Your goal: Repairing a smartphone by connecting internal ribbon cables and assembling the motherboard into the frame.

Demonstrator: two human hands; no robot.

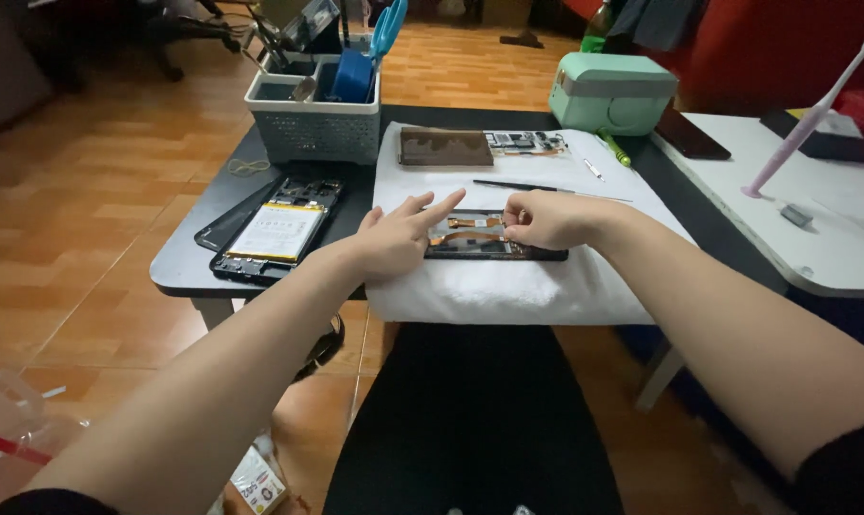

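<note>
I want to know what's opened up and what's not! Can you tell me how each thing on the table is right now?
Phone on the towel: back off, insides showing.
Second phone: open, battery showing, lying flat.
Left hand: resting on the phone's left end, finger stretched out.
Right hand: fingertips pinched at the phone's top edge.
Green box: lid shut.
Grey basket: upright, full of tools.
Tweezers: lying flat, unused.

I log a white-labelled battery (277, 232) in the left opened phone; small printed carton (257, 483) on floor below.
</note>
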